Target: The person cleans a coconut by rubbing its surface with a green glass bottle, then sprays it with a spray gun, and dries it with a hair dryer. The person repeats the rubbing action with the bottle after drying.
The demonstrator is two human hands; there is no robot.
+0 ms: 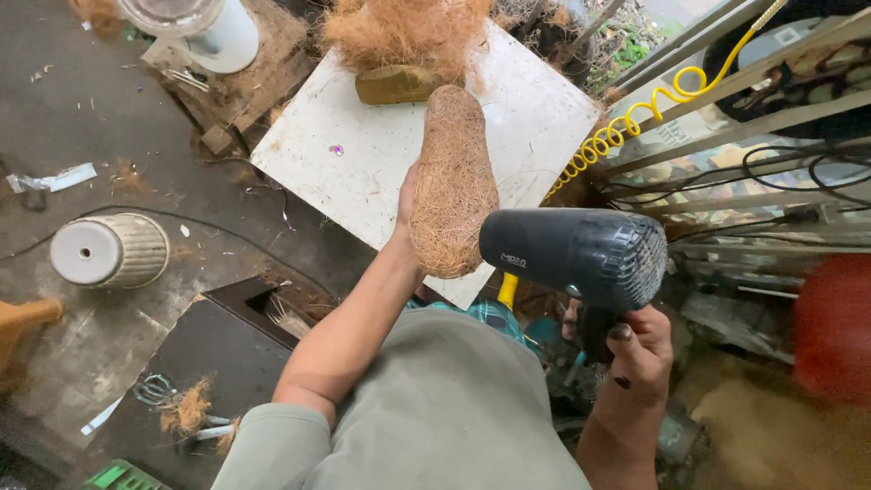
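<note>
Over a white board (381,172), raised hands grip fibre bundle (452,181) and dryer (581,256).

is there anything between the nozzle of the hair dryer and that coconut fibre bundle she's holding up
Nothing visible. The black hair dryer, gripped in the right hand, points its nozzle straight at the lower end of the coconut fibre bundle, which the left hand holds above the white board.

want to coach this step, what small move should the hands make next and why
Probably swing the black heat gun in the right hand left toward the coir-covered form that the left hand holds up: its nozzle seems to point aside, not at the fibre.
</note>
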